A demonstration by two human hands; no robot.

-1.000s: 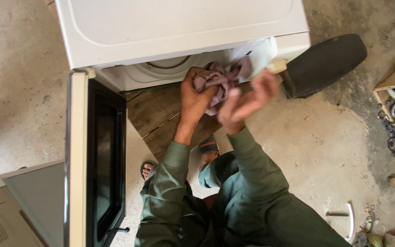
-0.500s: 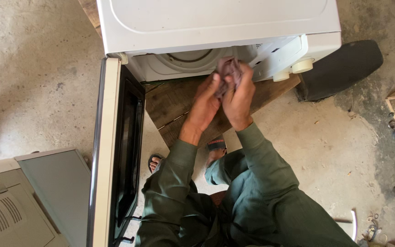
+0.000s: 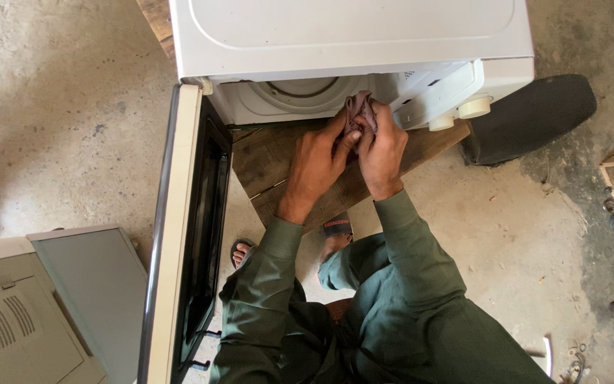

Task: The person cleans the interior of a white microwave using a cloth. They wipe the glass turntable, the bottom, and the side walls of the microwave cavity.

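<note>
A small mauve cloth (image 3: 359,110) sits bunched at the front opening of a white appliance (image 3: 349,32), just under its top edge and beside the pale drum rim (image 3: 300,91). Both hands close on it. The left hand (image 3: 318,167) reaches up from below, its fingers pinching the lower left part of the cloth. The right hand (image 3: 384,149) wraps around the cloth's right side, fingers curled tight over the fabric, so the two hands touch each other at the cloth.

To the right of the hands, two cream round knobs (image 3: 463,112) stick out from the appliance's control panel. The appliance's door (image 3: 175,235) hangs wide open to the left, its dark glass window facing the person. A wooden board (image 3: 278,160) lies beneath the appliance and under the forearms. The person wears green sleeves (image 3: 406,242) and sandals (image 3: 337,227). A dark rounded panel (image 3: 534,114) lies on the concrete floor (image 3: 58,107) to the right, and a grey vented casing (image 3: 8,320) sits at lower left.
</note>
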